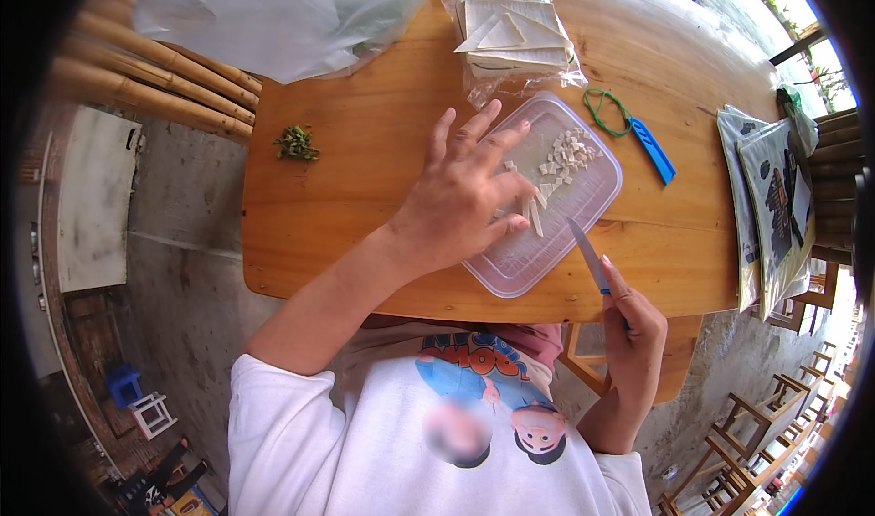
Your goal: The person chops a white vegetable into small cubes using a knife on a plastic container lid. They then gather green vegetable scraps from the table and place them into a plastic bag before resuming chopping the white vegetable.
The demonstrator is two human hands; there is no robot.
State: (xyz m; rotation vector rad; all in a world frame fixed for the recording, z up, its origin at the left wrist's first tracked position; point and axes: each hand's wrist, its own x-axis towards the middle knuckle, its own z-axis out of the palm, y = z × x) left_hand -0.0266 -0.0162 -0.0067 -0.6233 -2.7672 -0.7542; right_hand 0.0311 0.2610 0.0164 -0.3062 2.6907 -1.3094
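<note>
My left hand [472, 194] is spread over a translucent plastic lid [506, 270] lying on the wooden table. Its thumb and index fingertips are apart beside a few thin pale strips [536, 216], seeming to touch them. Small pale diced pieces [571, 152] are heaped toward the lid's far right. A few more bits show near my left fingers, partly hidden by them. In my right hand [632, 307] is a small knife [586, 253] with a blue handle. Its blade points up and left, the tip by the lid's near right rim.
Beyond the lid, a plastic pack of pale sheets [516, 34] has triangular pieces on top. A green rubber band [605, 112] loops at a blue plastic handle or cover [653, 150]. Chopped green herbs [297, 143] lie left. A plastic bag [287, 20] and printed bags [772, 201] flank the wooden table [342, 242].
</note>
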